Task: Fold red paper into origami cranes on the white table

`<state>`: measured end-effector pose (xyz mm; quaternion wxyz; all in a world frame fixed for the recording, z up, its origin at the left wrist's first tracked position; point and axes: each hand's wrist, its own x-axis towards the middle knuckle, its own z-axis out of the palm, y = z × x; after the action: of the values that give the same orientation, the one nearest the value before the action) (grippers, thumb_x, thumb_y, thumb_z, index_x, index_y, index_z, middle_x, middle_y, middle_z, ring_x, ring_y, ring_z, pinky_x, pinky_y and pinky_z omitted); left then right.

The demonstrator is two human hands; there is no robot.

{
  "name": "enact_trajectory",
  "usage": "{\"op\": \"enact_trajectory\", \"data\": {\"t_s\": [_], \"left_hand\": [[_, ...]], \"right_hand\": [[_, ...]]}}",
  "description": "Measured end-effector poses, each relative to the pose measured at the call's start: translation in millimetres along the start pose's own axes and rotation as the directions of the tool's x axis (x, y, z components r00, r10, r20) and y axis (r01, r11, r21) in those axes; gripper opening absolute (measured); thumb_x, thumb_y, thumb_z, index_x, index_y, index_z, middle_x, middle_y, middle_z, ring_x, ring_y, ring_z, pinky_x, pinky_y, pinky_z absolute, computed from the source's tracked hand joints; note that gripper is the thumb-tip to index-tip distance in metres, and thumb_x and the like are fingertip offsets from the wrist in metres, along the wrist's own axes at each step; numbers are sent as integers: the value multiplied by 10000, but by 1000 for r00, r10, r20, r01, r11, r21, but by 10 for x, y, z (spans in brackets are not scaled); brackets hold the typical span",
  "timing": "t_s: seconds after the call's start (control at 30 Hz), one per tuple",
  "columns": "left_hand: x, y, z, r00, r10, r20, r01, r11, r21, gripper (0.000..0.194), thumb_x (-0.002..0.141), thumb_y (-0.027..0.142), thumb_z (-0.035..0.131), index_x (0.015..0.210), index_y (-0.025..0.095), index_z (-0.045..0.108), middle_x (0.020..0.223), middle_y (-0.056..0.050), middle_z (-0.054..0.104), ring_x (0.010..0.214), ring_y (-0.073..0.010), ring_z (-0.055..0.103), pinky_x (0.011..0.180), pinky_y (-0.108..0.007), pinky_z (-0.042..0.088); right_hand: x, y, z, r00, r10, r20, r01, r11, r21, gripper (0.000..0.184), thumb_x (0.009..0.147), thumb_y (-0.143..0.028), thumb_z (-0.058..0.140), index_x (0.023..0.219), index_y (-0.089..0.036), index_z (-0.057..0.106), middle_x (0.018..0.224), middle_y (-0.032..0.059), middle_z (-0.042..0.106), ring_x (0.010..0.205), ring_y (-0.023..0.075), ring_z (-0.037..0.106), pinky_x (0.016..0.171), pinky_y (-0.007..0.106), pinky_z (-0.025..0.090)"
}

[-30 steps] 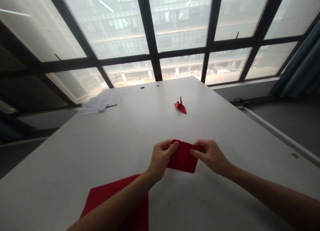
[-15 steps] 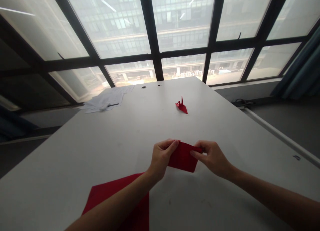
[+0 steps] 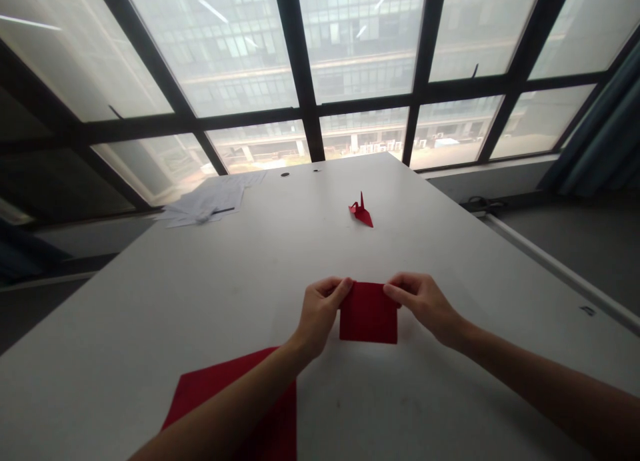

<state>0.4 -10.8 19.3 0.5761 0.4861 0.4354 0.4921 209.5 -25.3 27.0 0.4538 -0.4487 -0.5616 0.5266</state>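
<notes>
A small square of red paper (image 3: 369, 316) is held up just over the white table (image 3: 240, 288), its face turned toward me. My left hand (image 3: 320, 308) pinches its upper left corner between thumb and fingers. At the upper right corner, my right hand (image 3: 423, 304) grips the paper the same way. Beyond my hands stands a red origami crane (image 3: 361, 212). Under my left forearm lies a larger red sheet of paper (image 3: 220, 384), partly covered by the arm.
White papers (image 3: 213, 198) are spread at the far left of the table, with a dark pen (image 3: 223, 211) on them. Large dark-framed windows (image 3: 365, 41) rise behind the table. A blue curtain (image 3: 583, 151) hangs at the right.
The red square has straightened from a tilt to nearly level. My right hand has shifted its grip up and left to the top right corner; my left hand stays on its corner.
</notes>
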Motion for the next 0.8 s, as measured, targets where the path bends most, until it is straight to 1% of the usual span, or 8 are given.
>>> {"op": "enact_trajectory", "data": {"t_s": [0.13, 0.3, 0.37, 0.4, 0.47, 0.53, 0.63, 0.8], "left_hand": [[-2, -1, 0, 1000, -10, 2, 10, 1000, -9, 315, 821, 439, 743, 788, 126, 727, 704, -23, 666, 624, -110, 569, 596, -217, 480], [-38, 69, 19, 977, -107, 182, 92, 992, 89, 329, 765, 406, 801, 911, 116, 748, 834, -97, 742, 758, -224, 695, 671, -311, 559], [-41, 67, 18, 974, -119, 190, 105, 991, 83, 322, 769, 399, 799, 890, 105, 748, 841, -115, 751, 763, -240, 708, 687, -336, 571], [-38, 58, 15, 978, -115, 174, 104, 992, 68, 318, 775, 400, 794, 867, 99, 746, 828, -118, 751, 752, -241, 709, 690, -346, 576], [-23, 36, 4, 989, -91, 118, 89, 996, 25, 315, 782, 399, 789, 851, 96, 740, 820, -117, 752, 737, -234, 709, 699, -359, 584], [-6, 21, -7, 996, -70, 60, 71, 997, -13, 305, 780, 391, 793, 857, 101, 736, 836, -111, 755, 732, -221, 708, 706, -357, 590], [5, 18, -14, 996, -64, 57, 66, 998, -25, 290, 767, 368, 808, 878, 111, 733, 863, -104, 759, 759, -218, 711, 728, -353, 592], [-3, 10, -16, 984, -71, 165, 63, 997, 53, 317, 743, 329, 826, 954, 107, 746, 922, -117, 760, 807, -235, 709, 749, -352, 580]], "right_hand": [[40, 18, -37, 994, -40, -101, 43, 999, 26, 313, 799, -460, 738, 779, -149, 708, 736, 64, 709, 675, 187, 628, 600, 296, 516], [54, 55, -75, 986, -126, -110, 121, 991, -52, 320, 818, -460, 728, 791, -142, 716, 742, 80, 719, 671, 198, 648, 585, 303, 536], [46, 35, -75, 987, -112, -113, 109, 994, -31, 319, 843, -457, 703, 842, -139, 713, 782, 82, 723, 694, 195, 660, 602, 304, 550], [39, 19, -72, 993, -80, -85, 81, 997, 10, 319, 848, -452, 700, 923, -141, 710, 844, 87, 731, 729, 199, 672, 628, 312, 565], [22, -10, -57, 999, 14, 35, -17, 995, 97, 406, 824, -421, 732, 1129, -161, 664, 1003, 97, 731, 836, 217, 694, 705, 349, 592], [6, -21, -39, 985, 79, 153, -95, 990, 100, 501, 771, -377, 784, 1200, -161, 640, 1068, 102, 726, 914, 242, 699, 777, 389, 595], [-3, 2, -24, 982, 70, 177, -73, 997, 13, 359, 760, -346, 780, 1035, -124, 719, 961, 84, 751, 908, 265, 704, 797, 394, 579], [4, 21, -34, 994, -32, 108, 47, 988, -144, 224, 786, -338, 754, 859, -126, 746, 780, 30, 734, 718, 210, 667, 611, 284, 515]]}}
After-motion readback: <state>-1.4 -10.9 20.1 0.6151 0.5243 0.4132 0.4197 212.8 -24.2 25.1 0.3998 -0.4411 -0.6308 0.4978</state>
